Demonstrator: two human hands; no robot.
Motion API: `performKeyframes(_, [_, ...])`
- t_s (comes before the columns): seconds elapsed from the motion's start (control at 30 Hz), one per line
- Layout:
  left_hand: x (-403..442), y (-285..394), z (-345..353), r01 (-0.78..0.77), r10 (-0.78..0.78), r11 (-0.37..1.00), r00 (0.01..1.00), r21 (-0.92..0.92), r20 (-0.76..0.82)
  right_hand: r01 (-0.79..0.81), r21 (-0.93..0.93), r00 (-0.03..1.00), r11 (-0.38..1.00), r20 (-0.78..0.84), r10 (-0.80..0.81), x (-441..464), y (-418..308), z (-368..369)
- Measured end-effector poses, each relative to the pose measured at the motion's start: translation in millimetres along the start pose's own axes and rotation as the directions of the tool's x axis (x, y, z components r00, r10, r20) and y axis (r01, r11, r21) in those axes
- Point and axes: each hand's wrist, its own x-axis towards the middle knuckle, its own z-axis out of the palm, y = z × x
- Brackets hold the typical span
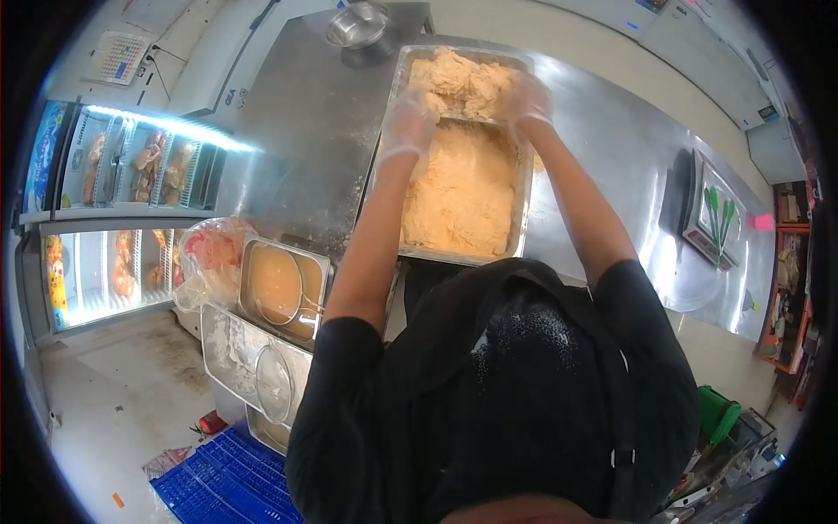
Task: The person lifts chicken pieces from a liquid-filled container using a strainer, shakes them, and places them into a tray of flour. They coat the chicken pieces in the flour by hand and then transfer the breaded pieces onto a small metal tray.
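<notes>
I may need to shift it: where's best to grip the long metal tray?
Probably hold the tray by the rim on both long sides, near their middles, coming from left and right: it lies flat, and its walls rise around the orange mix.

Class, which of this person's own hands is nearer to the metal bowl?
Left. The left hand is on the near side of the metal bowl and slightly to its right; the right hand is also nearer the person, but much farther to the bowl's right.
</notes>
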Motion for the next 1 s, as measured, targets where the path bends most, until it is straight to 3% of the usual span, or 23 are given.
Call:
performKeyframes(0.03, [-21,-4,0,0.116,-0.132,0.985,0.984,0.128,0.120,0.002,0.003,1.000,1.000,0.007,-0.002,-11,-13,-13])
performKeyframes(0.1, [-64,-8,0,0.353,-0.430,0.892,0.855,0.283,0.290,-0.031,-0.038,0.926,0.999,0.375,0.043,-35,-41,-34])
performKeyframes(0.13, [-83,-9,5,0.484,-0.573,0.817,0.738,0.313,0.356,0.142,-0.068,0.874,0.988,0.477,-0.093,-52,-46,-31])
performKeyframes(0.17, [-97,-16,18,0.495,-0.585,0.809,0.730,0.317,0.354,0.316,-0.074,0.788,0.946,0.576,-0.218,-70,-48,-19])
performKeyframes(0.23, [-112,-25,40,0.213,-0.496,0.819,0.730,0.533,0.471,0.379,-0.070,0.754,0.923,0.601,-0.264,-95,-30,27])
performKeyframes(0.27, [-109,-18,43,0.221,-0.500,0.816,0.733,0.535,0.461,0.430,-0.076,0.728,0.900,0.619,-0.295,-100,-19,50])
performKeyframes(0.3, [-103,-7,46,0.560,-0.687,0.724,0.642,0.402,0.341,0.440,-0.077,0.729,0.895,0.613,-0.306,-93,-13,68])
performKeyframes(0.33, [-99,2,50,0.820,-0.838,0.533,0.477,0.209,0.265,0.346,-0.116,0.684,0.931,0.710,-0.165,-85,-7,83])
performKeyframes(0.37, [-101,-1,61,0.824,-0.840,0.530,0.477,0.200,0.261,0.261,-0.181,0.619,0.948,0.786,-0.020,-77,-1,98])
performKeyframes(0.43, [-114,-30,101,0.964,-0.938,0.254,0.266,-0.083,0.221,0.146,-0.263,0.504,0.954,0.849,0.157,-60,-8,114])
performKeyframes(0.47, [-115,-47,124,0.962,-0.938,0.259,0.272,-0.088,0.213,0.134,-0.247,0.491,0.960,0.858,0.152,-55,-15,116])
performKeyframes(0.5, [-111,-63,150,0.989,-0.974,0.080,0.104,-0.123,0.201,0.123,-0.226,0.485,0.966,0.863,0.140,-53,-20,115])
performKeyframes(0.57, [-99,-62,144,0.982,-0.977,-0.103,-0.069,-0.161,0.200,0.108,-0.175,0.476,0.979,0.873,0.104,-53,-27,110])
performKeyframes(0.6, [-89,-41,105,0.956,-0.925,-0.180,-0.085,-0.230,0.371,0.099,-0.153,0.471,0.983,0.878,0.089,-55,-29,109])
performKeyframes(0.63, [-82,-31,79,0.921,-0.844,-0.267,-0.081,-0.283,0.531,0.090,-0.124,0.484,0.988,0.873,0.065,-56,-31,104])
performKeyframes(0.67, [-84,-38,78,0.920,-0.843,-0.268,-0.081,-0.285,0.532,0.081,-0.101,0.496,0.992,0.867,0.048,-57,-35,99])
performKeyframes(0.73, [-90,-55,82,0.985,-0.833,-0.054,0.045,-0.162,0.551,0.064,-0.058,0.538,0.996,0.843,0.015,-60,-41,86])
performKeyframes(0.77, [-94,-52,78,0.985,-0.833,-0.052,0.047,-0.162,0.552,0.054,-0.036,0.578,0.998,0.816,-0.002,-63,-41,80])
performKeyframes(0.83, [-109,-40,62,0.953,-0.892,0.100,0.213,-0.286,0.399,0.032,0.024,0.680,0.999,0.733,-0.039,-75,-36,69])
performKeyframes(0.87, [-112,-38,51,0.953,-0.892,0.103,0.215,-0.284,0.398,0.025,0.058,0.731,0.998,0.680,-0.058,-82,-32,64])
performKeyframes(0.9, [-115,-37,38,0.897,-0.840,0.440,0.432,-0.054,0.328,0.019,0.125,0.822,0.992,0.562,-0.087,-89,-34,55])
performKeyframes(0.97, [-123,-27,13,0.696,-0.716,0.691,0.623,0.196,0.314,-0.028,0.106,0.816,0.994,0.577,-0.038,-92,-47,16])
performKeyframes(1.0, [-126,-18,0,0.696,-0.721,0.689,0.634,0.200,0.280,-0.076,0.083,0.809,0.994,0.588,0.013,-91,-55,-5])
